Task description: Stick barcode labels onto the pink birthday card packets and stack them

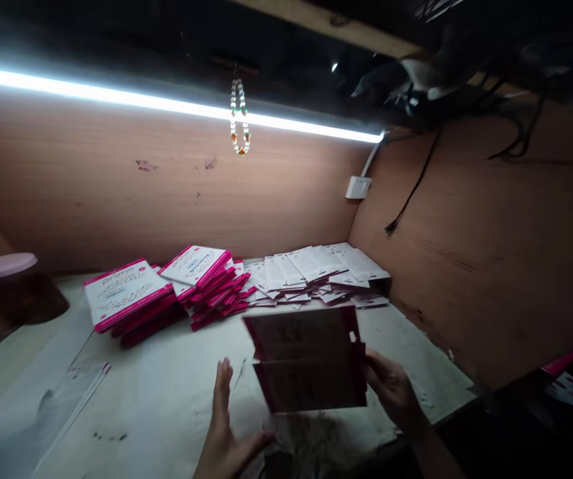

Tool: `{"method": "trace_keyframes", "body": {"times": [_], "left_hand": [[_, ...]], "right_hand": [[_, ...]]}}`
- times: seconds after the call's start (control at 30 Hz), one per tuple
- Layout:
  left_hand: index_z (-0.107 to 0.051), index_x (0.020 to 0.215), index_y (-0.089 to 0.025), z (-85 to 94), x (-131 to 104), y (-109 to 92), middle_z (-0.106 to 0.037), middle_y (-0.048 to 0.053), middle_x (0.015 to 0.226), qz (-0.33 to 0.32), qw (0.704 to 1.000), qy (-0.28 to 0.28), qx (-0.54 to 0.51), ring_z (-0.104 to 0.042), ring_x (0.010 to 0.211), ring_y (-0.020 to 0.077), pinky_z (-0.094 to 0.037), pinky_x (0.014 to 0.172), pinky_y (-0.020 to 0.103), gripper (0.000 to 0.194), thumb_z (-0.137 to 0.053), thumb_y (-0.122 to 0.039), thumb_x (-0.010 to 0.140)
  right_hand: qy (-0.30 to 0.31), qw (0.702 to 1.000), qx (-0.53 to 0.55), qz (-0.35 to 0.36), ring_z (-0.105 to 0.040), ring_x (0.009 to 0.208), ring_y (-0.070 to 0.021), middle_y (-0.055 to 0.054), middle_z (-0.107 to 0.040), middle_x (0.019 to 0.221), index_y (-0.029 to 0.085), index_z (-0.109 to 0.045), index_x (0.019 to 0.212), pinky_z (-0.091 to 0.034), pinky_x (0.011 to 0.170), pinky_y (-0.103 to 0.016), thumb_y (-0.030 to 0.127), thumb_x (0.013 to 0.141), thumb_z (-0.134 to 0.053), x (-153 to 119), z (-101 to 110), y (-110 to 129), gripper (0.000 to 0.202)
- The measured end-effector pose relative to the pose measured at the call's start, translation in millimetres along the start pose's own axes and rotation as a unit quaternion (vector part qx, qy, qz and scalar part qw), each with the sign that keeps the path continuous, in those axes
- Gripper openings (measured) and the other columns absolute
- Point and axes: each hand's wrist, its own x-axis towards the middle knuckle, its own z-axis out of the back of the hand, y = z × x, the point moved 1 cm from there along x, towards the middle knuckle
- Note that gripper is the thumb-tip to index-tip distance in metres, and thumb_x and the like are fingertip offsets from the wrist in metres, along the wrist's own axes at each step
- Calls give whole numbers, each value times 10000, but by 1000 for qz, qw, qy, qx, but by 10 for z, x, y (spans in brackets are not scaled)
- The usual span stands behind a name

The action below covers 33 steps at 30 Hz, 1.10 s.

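The right hand (388, 386) pinches the edge of a dark, unfolded carton (311, 362) above the worktop (166, 399); its contents cannot be told. The left hand (229, 429) is spread beside it, empty. Behind lie pink-edged packets (126, 293) and a lidded jar (16, 289), dark inside.

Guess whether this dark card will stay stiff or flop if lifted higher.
The card looks fairly stiff: it's nearly flat, held by the right hand at one edge. It may bend along the line across its middle.
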Motion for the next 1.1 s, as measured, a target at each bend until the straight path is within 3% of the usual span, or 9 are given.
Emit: {"method": "trace_keyframes", "body": {"times": [0.1, 0.2, 0.27, 0.37, 0.47, 0.53, 0.67, 0.9, 1.1], "left_hand": [[-160, 1470, -283, -69, 98, -24, -450, 149, 1420, 39, 989, 46, -137, -496, 1263, 333, -441, 1012, 487, 999, -765, -400, 684], [-463, 1197, -236, 7, 114, -71, -636, 53, 1010, 85, 982, 55, -162, -644, 859, 209, -533, 761, 325, 549, -722, -369, 732], [-536, 1038, -223, 73, 69, -133, -623, 21, 897, 96, 984, 48, -140, -615, 753, 172, -511, 671, 273, 327, -680, -344, 770], [-560, 1049, -219, 116, -22, -257, -629, 50, 1004, 85, 986, 40, -138, -614, 874, 201, -509, 727, 282, 312, -666, -334, 780], [-564, 1035, -214, 111, -88, -347, -637, 53, 971, 93, 980, 53, -170, -615, 863, 205, -501, 700, 279, 291, -667, -346, 797], [-577, 1010, -212, 109, -113, -369, -644, 50, 934, 104, 973, 68, -192, -619, 844, 207, -499, 694, 283, 262, -662, -362, 814], [-591, 1012, -216, 115, -137, -347, -655, 55, 935, 144, 960, 104, -219, -629, 840, 212, -509, 718, 301, 273, -624, -434, 851], [-605, 978, -221, 107, -152, -261, -666, 56, 886, 163, 956, 113, -214, -619, 760, 213, -505, 669, 297, 384, -592, -572, 825], [-602, 955, -229, 76, -176, -224, -653, 46, 851, 157, 954, 102, -235, -600, 709, 206, -488, 624, 293, 379, -599, -583, 819]], "right_hand": [[65, 990, 112, -50, -669, 910, -263, -91, -701, 1043, 229, -638, 1175, -557, 763, -361, 461, 847, -563, -368, -474, -224, 408], [147, 982, 109, -47, -606, 1109, -308, -111, -650, 1202, 243, -558, 1303, -495, 924, -474, 545, 891, -389, -241, -480, -364, 538], [140, 990, 22, -11, -509, 1250, -299, -110, -571, 1330, 233, -527, 1336, -427, 1012, -500, 496, 940, -204, 218, -219, -490, 574], [-49, 959, -278, 40, -340, 1378, -308, -185, -408, 1462, 96, -448, 1378, -307, 1113, -483, 323, 859, -437, 1214, 385, -849, 567], [10, 845, -535, 7, -303, 1387, -362, -254, -369, 1468, -21, -376, 1403, -309, 1100, -507, 86, 709, -506, 1985, 861, -1335, 714], [43, 822, -568, 11, -429, 1309, -332, -247, -503, 1362, -2, -482, 1336, -358, 1069, -468, 6, 691, -462, 2187, 1059, -1572, 645], [51, 812, -580, 39, -567, 1131, -281, -211, -642, 1156, 73, -644, 1150, -416, 1007, -421, 17, 776, -389, 2102, 1244, -1714, 456], [11, 804, -586, 97, -544, 1181, -252, -185, -617, 1244, 93, -586, 1240, -430, 1002, -389, -9, 763, -383, 2118, 1170, -1635, 528], [-158, 817, -535, 143, -592, 1113, -292, -186, -660, 1111, 99, -633, 1075, -431, 996, -467, 157, 936, -291, 1761, 1334, -1185, 374]]}}
